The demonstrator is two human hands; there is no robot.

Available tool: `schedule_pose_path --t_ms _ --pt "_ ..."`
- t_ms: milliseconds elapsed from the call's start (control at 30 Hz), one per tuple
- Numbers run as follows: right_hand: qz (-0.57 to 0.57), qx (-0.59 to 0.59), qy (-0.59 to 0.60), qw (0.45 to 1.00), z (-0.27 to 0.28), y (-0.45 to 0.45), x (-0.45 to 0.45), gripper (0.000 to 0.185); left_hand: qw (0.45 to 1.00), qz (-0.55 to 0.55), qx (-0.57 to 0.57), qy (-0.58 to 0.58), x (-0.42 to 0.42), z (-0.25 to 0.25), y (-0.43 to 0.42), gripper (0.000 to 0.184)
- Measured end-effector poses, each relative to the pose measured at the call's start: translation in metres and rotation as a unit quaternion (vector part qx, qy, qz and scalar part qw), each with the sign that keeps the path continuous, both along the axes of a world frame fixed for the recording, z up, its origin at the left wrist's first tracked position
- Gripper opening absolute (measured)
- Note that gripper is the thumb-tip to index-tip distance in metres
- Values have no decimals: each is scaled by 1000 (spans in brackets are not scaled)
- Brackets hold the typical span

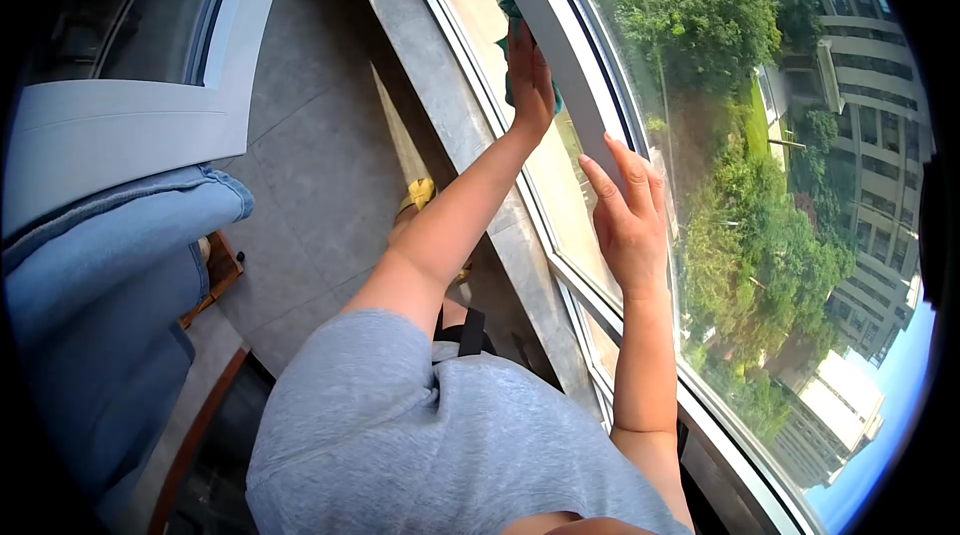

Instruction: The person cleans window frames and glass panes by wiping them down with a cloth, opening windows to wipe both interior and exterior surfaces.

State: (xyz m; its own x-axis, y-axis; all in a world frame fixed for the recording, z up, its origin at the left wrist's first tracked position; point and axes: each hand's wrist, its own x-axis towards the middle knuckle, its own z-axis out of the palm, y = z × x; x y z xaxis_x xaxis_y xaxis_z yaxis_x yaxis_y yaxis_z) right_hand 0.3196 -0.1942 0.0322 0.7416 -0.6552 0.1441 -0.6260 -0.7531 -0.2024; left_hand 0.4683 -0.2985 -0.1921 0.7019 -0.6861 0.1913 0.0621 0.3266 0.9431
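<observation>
My left hand [530,80] reaches out with its fingers stretched along a green cloth [509,7], which it presses against the glass beside the white window frame [565,35]. Parts of the cloth stick out past the fingers; the rest is hidden behind the hand. Nearer to me, my right hand [632,220] has its fingers spread, with the fingertips touching or very close to the same frame. Nothing shows in it.
A grey stone sill [420,65] runs below the window. On the left are another white frame [130,125], hanging blue denim [110,255] and a brown wooden box [222,280]. Yellow footwear [418,195] shows on the grey tiled floor [310,175]. Trees [760,235] and buildings stand outside.
</observation>
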Motion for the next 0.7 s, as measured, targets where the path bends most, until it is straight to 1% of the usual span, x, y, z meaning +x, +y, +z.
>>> schedule_pose_path --t_ms 33,67,100,133,167,200,233,267,300,367,433,500,633,700 --pt "-5 -12 -11 1000 -3 -1 1 59 987 34 82 -131 29 8 -6 55" --pt "-10 -23 -22 999 -7 -1 1 56 987 47 48 -146 53 3 -24 55" --pt "-9 -73 -8 997 -13 -1 1 47 986 58 21 -158 79 -9 -45 54" --pt "-1 -68 -20 997 -11 -3 2 40 985 77 5 -155 102 -12 -62 52" --pt "-1 -61 -21 998 -11 -4 3 37 979 120 26 -163 126 -27 -85 50" --pt "-3 -54 -21 998 -11 -4 3 33 982 118 -9 -146 152 -38 -107 49" --pt "-4 -50 -16 999 -11 -4 2 33 983 116 -5 -141 181 -59 -131 49" --pt "-1 -47 -18 999 -13 -5 1 32 993 94 12 -74 215 -79 -155 49" --pt "2 -44 -21 999 -15 -5 1 30 995 83 36 -47 235 -89 -166 49" --pt "2 -29 -20 999 -12 -4 -1 30 996 71 61 -15 248 -100 -169 49" --pt "2 -17 -21 1000 -14 -6 0 30 996 70 63 -2 245 -108 -168 49" --pt "7 -22 -26 999 -15 -5 -1 33 995 82 52 -1 223 -112 -158 49" --pt "1 -18 -42 999 -16 -6 3 35 994 110 11 -8 137 -94 -108 50" --pt "-9 -6 -41 999 -14 -4 6 34 997 78 6 3 81 -71 -60 51"
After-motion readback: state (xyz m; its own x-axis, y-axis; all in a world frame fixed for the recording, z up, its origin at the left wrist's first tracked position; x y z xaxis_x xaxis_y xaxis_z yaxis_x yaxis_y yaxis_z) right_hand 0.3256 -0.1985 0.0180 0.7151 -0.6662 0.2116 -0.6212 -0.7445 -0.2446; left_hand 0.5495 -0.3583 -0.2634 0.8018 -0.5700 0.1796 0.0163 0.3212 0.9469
